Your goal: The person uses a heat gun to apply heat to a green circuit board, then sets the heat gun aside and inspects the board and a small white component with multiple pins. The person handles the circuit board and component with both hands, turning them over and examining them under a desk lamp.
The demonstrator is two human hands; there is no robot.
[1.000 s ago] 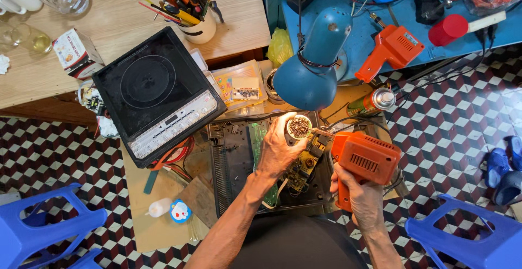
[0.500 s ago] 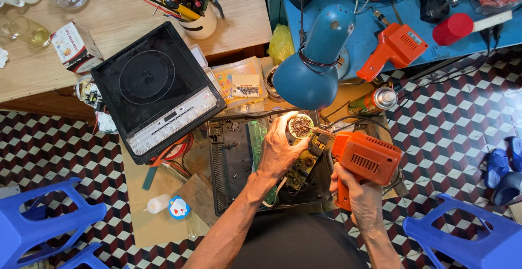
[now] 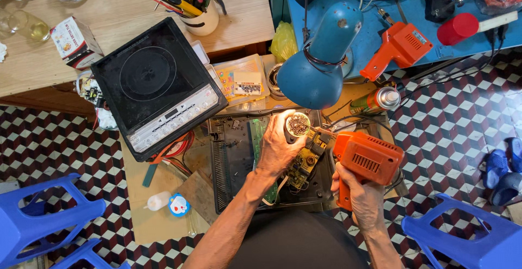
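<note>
In the head view, my left hand point(image 3: 277, 146) is wrapped around a small round container point(image 3: 298, 124), which sits above the circuit board point(image 3: 304, 157) under the blue lamp point(image 3: 321, 62). My right hand point(image 3: 361, 195) is clenched on the orange soldering gun point(image 3: 367, 157), just right of the board, its tip touching the container's rim. The container's contents are glare-washed and hard to make out; my left hand hides part of the board.

The person's left hand point(image 3: 278, 148) grips a small round tin point(image 3: 297, 124) under the glow of a blue desk lamp point(image 3: 318, 65). The right hand point(image 3: 363, 195) clasps the handle of an orange soldering gun point(image 3: 365, 157), its tip touching the tin's rim. Both hover over an opened appliance base with a circuit board point(image 3: 305, 163). A black induction cooktop point(image 3: 157, 88) leans just beside it, on the chequered floor point(image 3: 457, 122).
</note>
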